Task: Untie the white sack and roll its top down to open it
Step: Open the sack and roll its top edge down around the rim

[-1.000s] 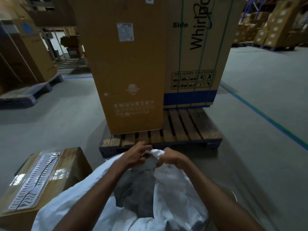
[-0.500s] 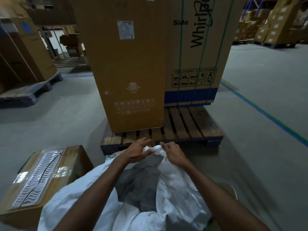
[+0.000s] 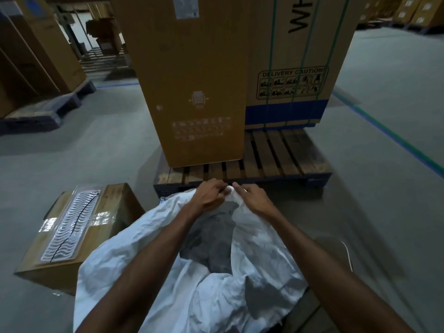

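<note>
Up at twelve o'clock I see my left hand (image 3: 208, 196) and right hand (image 3: 254, 197) curled, both pinching the white sack (image 3: 149, 255) at its bunched top.

I see the sack (image 3: 168, 272) before me, a box (image 3: 72, 234) to its left. Beyond it, a pallet (image 3: 283, 159) carries two cartons (image 3: 192, 80).

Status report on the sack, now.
Left hand and right hand both pinch the bunched top of the white sack. Top not yet rolled down. Small carton beside it, not obstructing.
</note>
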The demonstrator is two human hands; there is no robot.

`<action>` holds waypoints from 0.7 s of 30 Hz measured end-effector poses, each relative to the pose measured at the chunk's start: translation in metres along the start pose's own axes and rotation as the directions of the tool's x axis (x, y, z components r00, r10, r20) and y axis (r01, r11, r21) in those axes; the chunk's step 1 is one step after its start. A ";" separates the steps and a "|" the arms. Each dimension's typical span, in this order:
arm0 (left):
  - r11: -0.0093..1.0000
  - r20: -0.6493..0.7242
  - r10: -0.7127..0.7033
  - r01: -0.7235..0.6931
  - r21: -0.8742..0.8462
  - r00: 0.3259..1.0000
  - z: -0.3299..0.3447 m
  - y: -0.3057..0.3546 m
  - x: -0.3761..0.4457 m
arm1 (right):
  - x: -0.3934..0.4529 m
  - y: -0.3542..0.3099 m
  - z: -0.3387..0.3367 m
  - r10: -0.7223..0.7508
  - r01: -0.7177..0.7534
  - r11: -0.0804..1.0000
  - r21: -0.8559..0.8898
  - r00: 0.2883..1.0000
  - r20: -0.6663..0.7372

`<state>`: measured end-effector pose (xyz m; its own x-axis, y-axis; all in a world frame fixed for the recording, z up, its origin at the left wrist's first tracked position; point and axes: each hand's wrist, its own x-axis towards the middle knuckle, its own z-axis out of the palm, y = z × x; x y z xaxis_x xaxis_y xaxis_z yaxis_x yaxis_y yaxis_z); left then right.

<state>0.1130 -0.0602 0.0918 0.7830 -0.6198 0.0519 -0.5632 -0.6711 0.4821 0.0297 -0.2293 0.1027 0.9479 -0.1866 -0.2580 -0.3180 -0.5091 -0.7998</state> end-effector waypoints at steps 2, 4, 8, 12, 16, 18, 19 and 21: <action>0.986 -0.026 -0.163 0.162 -0.027 0.986 -0.005 -0.003 0.008 | -0.012 -0.007 0.009 -0.041 0.010 0.971 -0.241 0.991 -0.125; 0.971 0.034 -0.230 0.232 -0.059 0.973 -0.008 -0.005 0.015 | -0.020 -0.008 0.016 -0.043 -0.039 0.939 -0.342 0.973 -0.228; 0.963 0.220 -0.116 0.164 -0.214 0.969 -0.010 0.000 0.014 | -0.019 -0.008 0.007 0.070 -0.118 0.972 -0.201 0.970 -0.233; 0.999 0.239 0.037 -0.038 0.002 0.970 0.002 0.003 0.003 | -0.004 -0.009 -0.012 0.309 -0.302 0.938 0.168 0.951 -0.015; 0.997 0.086 -0.034 0.028 0.071 0.996 0.010 0.011 0.012 | -0.008 0.005 -0.004 0.223 -0.219 0.972 0.087 0.974 -0.040; 0.986 0.024 -0.162 0.161 0.051 0.986 0.009 0.006 0.018 | -0.017 0.014 0.003 0.141 -0.165 0.976 -0.143 0.976 -0.165; 0.978 0.023 -0.209 0.209 0.008 0.978 0.009 0.004 0.019 | -0.021 0.018 0.006 0.139 -0.186 0.959 -0.212 0.966 -0.219; 0.971 0.074 -0.214 0.220 -0.090 0.974 0.009 0.005 0.020 | -0.021 0.024 0.006 0.169 -0.225 0.955 -0.194 0.949 -0.266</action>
<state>0.1241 -0.0797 0.0873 0.8638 -0.4901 -0.1170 -0.3509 -0.7517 0.5584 0.0021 -0.2330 0.0855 0.8409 -0.4869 -0.2362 -0.5202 -0.6069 -0.6008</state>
